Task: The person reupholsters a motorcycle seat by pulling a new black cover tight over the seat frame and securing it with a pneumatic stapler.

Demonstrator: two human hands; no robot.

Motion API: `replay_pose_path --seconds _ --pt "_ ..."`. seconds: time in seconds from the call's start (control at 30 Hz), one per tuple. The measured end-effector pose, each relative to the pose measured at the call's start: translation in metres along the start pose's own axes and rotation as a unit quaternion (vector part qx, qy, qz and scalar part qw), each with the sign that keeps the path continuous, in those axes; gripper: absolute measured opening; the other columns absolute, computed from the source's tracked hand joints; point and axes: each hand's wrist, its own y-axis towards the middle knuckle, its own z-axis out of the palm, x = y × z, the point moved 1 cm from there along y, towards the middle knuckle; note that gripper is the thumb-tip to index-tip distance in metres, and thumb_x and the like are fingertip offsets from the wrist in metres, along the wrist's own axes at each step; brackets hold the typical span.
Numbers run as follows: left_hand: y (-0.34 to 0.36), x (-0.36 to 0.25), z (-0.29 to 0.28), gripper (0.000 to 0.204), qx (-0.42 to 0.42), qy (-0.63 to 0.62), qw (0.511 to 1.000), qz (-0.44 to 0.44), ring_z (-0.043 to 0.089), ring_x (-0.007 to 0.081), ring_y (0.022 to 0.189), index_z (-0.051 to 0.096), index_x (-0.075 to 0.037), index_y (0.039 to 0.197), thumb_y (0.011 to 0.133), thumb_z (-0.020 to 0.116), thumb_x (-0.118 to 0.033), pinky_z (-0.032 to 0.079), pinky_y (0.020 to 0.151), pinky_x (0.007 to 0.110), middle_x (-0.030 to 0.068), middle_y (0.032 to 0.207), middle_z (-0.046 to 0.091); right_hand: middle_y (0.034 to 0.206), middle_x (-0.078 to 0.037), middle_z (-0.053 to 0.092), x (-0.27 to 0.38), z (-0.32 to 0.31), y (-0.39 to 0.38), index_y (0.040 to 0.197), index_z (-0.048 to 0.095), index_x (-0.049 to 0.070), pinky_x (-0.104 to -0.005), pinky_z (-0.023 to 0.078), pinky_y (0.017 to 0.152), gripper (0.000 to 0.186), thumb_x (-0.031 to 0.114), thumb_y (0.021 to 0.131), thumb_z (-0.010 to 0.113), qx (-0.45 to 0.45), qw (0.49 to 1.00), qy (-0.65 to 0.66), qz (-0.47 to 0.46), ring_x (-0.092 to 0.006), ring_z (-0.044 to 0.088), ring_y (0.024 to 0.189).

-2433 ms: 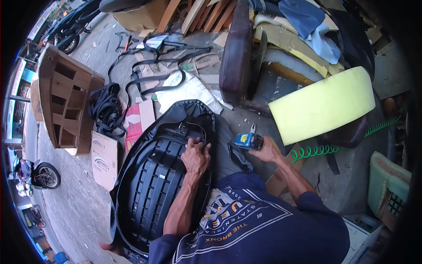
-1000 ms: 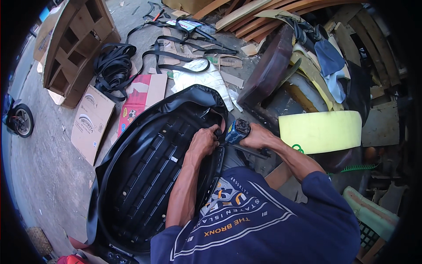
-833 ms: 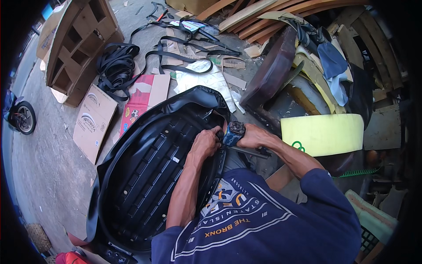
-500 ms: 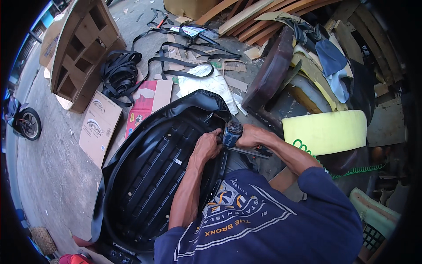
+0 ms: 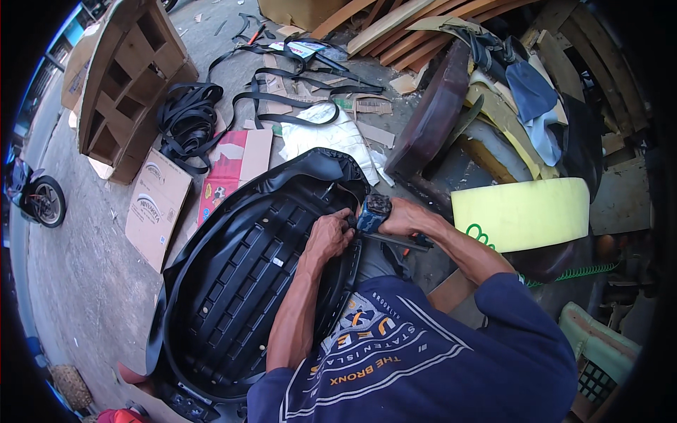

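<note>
An upturned black plastic motorcycle seat base [image 5: 233,282] lies in front of me, ribbed inside. Loose black vinyl cover [image 5: 293,175] is folded up around its rim. My left hand [image 5: 330,236] is closed at the right rim, fingers curled and pressing the cover's edge; the fingertips are partly hidden. Close beside it, my right hand [image 5: 405,217] grips a blue and dark staple gun [image 5: 373,213]. Its nose is down at the seat's rim, and whether it touches cannot be made out. A long dark metal part runs back under the right wrist.
A yellow foam block [image 5: 522,213] sits at right, with a green coiled air hose [image 5: 575,273] passing it. Beyond the seat lie black straps [image 5: 190,116], white cloth [image 5: 331,137] and flattened cardboard [image 5: 159,208]. A wooden frame [image 5: 134,92] stands far left; curved wood pieces [image 5: 416,35] are piled at the back.
Both hands stay at the seat's right rim, the staple gun only slightly shifted and tilted. The whole view has moved a little.
</note>
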Motion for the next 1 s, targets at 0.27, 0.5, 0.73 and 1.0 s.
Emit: replay_pose_path --seconds 0.27,0.5,0.73,1.0 --pt "-0.011 0.001 0.005 0.023 -0.011 0.036 0.999 0.000 0.069 0.0402 0.092 0.071 0.007 0.081 0.084 0.071 -0.016 0.055 0.085 0.043 0.0173 0.129 0.066 0.076 -0.014 0.069 -0.043 0.015 0.023 0.091 0.071 -0.003 -0.0361 0.051 0.053 0.033 0.023 0.071 0.072 0.046 0.996 0.073 0.006 -0.0215 0.066 0.061" --pt "-0.005 -0.039 0.028 0.022 -0.215 0.153 0.963 0.060 0.061 0.0342 0.105 0.067 0.001 0.078 0.085 0.074 -0.019 0.051 0.087 0.042 0.0167 0.118 0.063 0.073 -0.007 0.066 -0.122 0.059 -0.015 0.088 0.070 0.001 -0.0336 0.051 0.057 0.025 0.018 0.070 0.072 -0.123 0.956 0.266 -0.004 -0.0143 0.063 0.061" --pt "0.003 -0.054 0.033 0.042 -0.229 0.220 0.947 0.059 0.047 0.0414 0.125 0.066 0.001 0.114 0.082 0.076 -0.023 0.041 0.103 0.049 0.0274 0.134 0.048 0.091 -0.022 0.074 -0.141 0.082 -0.035 0.098 0.073 -0.002 -0.0426 0.056 0.081 0.044 0.031 0.069 0.074 -0.198 0.957 0.196 0.083 -0.0354 0.073 0.087" --pt "0.061 -0.037 0.049 0.040 -0.118 0.269 0.955 -0.030 0.053 0.0425 0.122 0.065 0.001 0.115 0.088 0.070 -0.027 0.047 0.095 0.057 0.0199 0.126 0.058 0.072 -0.016 0.073 -0.157 0.091 -0.003 0.086 0.075 -0.002 -0.0384 0.059 0.069 0.035 0.029 0.071 0.076 -0.195 0.962 0.170 0.092 -0.0267 0.073 0.064"
